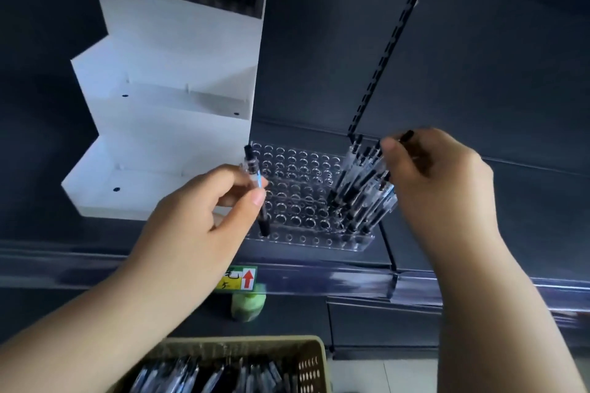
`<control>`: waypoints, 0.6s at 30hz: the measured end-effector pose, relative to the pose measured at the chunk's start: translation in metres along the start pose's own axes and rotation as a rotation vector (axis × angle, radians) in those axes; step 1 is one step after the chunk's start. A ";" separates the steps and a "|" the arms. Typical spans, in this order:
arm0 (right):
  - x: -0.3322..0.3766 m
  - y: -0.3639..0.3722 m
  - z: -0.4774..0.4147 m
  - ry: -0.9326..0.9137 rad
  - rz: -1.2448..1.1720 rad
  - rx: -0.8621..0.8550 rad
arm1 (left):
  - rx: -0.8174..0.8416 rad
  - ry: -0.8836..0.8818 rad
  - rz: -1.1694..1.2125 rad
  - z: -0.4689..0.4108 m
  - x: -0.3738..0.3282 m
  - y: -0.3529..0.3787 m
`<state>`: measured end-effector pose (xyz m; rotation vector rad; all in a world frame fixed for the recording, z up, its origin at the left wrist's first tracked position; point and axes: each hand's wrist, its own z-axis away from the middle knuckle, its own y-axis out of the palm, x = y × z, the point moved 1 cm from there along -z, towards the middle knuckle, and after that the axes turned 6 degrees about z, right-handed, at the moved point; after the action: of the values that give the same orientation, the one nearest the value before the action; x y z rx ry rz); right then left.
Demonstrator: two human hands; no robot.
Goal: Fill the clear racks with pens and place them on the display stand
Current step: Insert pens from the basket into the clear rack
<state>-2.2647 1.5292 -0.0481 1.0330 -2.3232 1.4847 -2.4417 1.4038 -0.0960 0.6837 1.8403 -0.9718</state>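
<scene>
Rack (pixel 300 198) on shelf beside stand (pixel 166 124), mostly unfilled; pens (pixel 360 188) clustered at its right; left hand (pixel 204 210) pinches a pen (pixel 257 191), right hand (pixel 437 182) another; risk: tip misses hole, knocks the leaning cluster.

Dim, bluish light; wide-angle bending, soft blur.

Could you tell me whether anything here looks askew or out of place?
Yes: the pens in the rack crowd its right end and lean instead of standing upright. A green bottle on the lower shelf looks unrelated to the job.
</scene>
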 end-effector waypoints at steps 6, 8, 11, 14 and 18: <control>0.002 0.009 -0.001 -0.002 0.054 0.031 | -0.020 0.013 -0.040 0.005 0.004 0.001; 0.002 0.012 -0.001 -0.007 0.083 0.038 | -0.025 -0.004 -0.002 0.005 0.006 0.001; 0.002 0.014 0.000 0.006 0.097 0.024 | -0.025 -0.024 0.042 0.004 0.007 0.002; 0.002 0.015 0.002 0.024 0.104 0.013 | -0.014 -0.024 0.039 0.005 0.006 0.003; 0.001 0.016 0.004 0.001 0.150 -0.027 | -0.015 -0.018 0.048 0.007 0.003 0.005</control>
<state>-2.2747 1.5292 -0.0615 0.8683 -2.4605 1.5003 -2.4362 1.4005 -0.1025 0.7045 1.8062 -0.9288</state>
